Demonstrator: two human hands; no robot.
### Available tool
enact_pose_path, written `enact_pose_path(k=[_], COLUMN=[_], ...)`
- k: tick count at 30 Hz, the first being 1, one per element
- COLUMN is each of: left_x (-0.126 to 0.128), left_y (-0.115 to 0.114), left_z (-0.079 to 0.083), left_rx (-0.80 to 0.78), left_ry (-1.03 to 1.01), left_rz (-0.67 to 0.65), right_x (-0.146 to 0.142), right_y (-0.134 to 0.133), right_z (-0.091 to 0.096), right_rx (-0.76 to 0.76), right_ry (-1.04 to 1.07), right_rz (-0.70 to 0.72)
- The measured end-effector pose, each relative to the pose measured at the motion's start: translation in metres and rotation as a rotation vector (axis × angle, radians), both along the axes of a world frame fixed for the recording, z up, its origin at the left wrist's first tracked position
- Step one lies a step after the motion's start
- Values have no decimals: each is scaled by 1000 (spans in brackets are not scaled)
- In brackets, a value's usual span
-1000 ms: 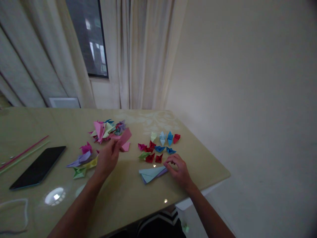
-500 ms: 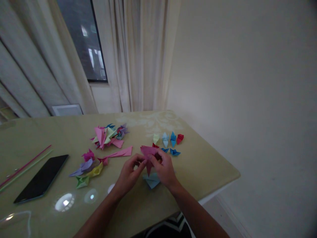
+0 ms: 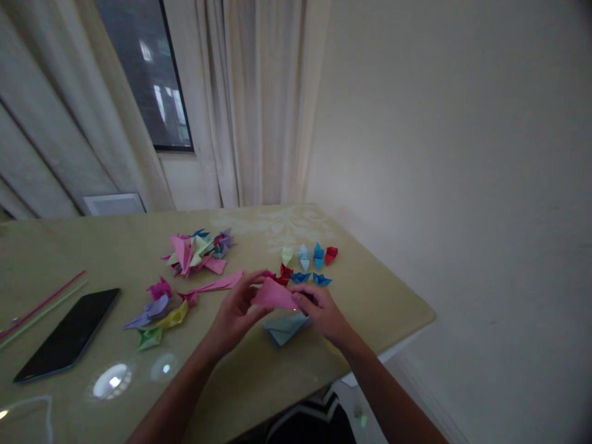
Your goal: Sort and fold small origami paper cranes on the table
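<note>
A folded pink origami paper is held between both hands above the table. My left hand curls round its left end, fingers behind and thumb below. My right hand pinches the right end between thumb and fingers. Below the pink paper lies a folded light-blue paper on the tabletop. Just beyond the hands are small folded paper pieces: a red one, a blue one, a pale-blue one and others in two rows.
A heap of coloured folded papers lies at the back. Nearer, a purple folded paper sits among pink, yellow and green ones. A black phone and two thin sticks lie left. The table edge runs along the right.
The pink paper has turned from a pointed, downward-hanging shape to a broad flat face toward me. My hands have shifted slightly apart, and the view has moved a little right.
</note>
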State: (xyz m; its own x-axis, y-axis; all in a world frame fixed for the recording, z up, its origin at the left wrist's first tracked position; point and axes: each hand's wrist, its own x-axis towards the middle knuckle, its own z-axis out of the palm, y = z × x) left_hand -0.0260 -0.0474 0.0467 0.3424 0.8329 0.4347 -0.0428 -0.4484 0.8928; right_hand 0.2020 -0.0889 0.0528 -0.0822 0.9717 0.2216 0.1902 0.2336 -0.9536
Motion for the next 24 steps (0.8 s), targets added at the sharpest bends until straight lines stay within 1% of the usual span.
enact_pose_path(k=[1,3,4,6,8,9,11,13,15,17,19,20,21,22,24], left_x=[-2,-2,-1,2,5,6,7,8,8,7,2,-2,-7,-15,-32], left_y=[0,-1,-2,-5,-8,-9,-10,-11,-11,-10,-4,0,6,12,25], left_z=[0,1,1,2,2,1,1,1,2,3,2,1,-2,-5,-13], left_rx=[61,178,217,245,223,202,139,67,21,13,22,31,49,79,155], left_ry=[50,151,189,238,292,323,376,411,437,474,530,570,620,683,850], left_rz=[-21,0,26,68,80,64,-13,-108,-164,-194,-185,-143,-62,61,374], right_x=[5,13,16,21,26,28,32,35,37,38,39,39,39,39,39], right_y=[0,-3,-5,-10,-15,-16,-17,-16,-14,-12,-10,-9,-8,-8,-7], right_z=[0,2,3,6,8,8,6,1,-6,-14,-21,-24,-27,-29,-33], right_rx=[-44,-102,-115,-122,-90,-59,7,27,8,2,15,25,37,53,86], right_ry=[30,73,80,63,7,-35,-113,-138,-122,-131,-178,-205,-231,-254,-291], right_rz=[17,38,47,79,99,86,20,-45,-82,-111,-119,-112,-105,-103,-104])
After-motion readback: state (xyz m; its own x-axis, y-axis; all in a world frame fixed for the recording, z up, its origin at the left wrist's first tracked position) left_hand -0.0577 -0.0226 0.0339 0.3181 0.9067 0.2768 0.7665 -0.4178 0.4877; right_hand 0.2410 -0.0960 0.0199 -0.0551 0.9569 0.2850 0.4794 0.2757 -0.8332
